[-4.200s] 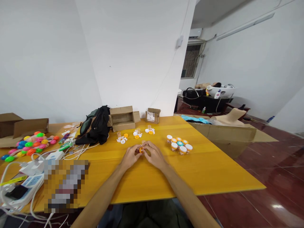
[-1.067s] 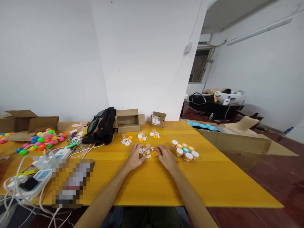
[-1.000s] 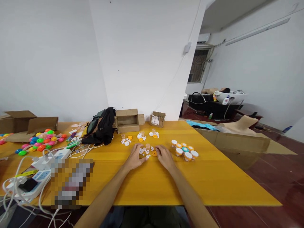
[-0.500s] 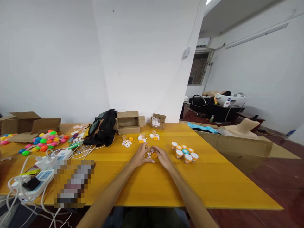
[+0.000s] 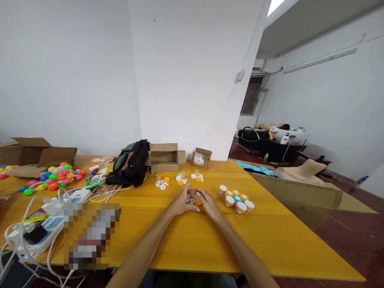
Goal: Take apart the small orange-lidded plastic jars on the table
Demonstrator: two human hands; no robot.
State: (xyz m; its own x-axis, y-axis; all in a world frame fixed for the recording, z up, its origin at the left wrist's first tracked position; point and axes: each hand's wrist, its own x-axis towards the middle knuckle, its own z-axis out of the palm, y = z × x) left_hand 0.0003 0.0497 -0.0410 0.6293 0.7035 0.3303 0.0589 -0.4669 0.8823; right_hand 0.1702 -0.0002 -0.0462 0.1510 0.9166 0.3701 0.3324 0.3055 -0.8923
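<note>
My left hand (image 5: 183,202) curves around the left side of a small pile on the table, thumb held apart from its fingers. Opposite it, my right hand (image 5: 209,205) is open too, with bent fingers near the pile's right side. Between the hands stand a small clear plastic cup (image 5: 192,193), some tiny white pieces (image 5: 193,201) and an orange ring-shaped lid (image 5: 198,202). The fingers partly hide this pile, and I cannot tell whether they touch it. Farther back lie similar sets: a left cup (image 5: 158,177), a middle cup (image 5: 183,175) and a right cup (image 5: 197,172), each with loose pieces.
Several closed jars with white, orange and teal lids (image 5: 237,198) stand to the right. Behind are an open carton (image 5: 164,158), a smaller box (image 5: 201,158) and a black bag (image 5: 132,164). Colourful balls (image 5: 61,178), power strips (image 5: 55,228) and cables occupy the left.
The view has shifted slightly, so the table appears a little lower and farther right. My left fingers have moved slightly inward over the pile; both hands still flank it.
</note>
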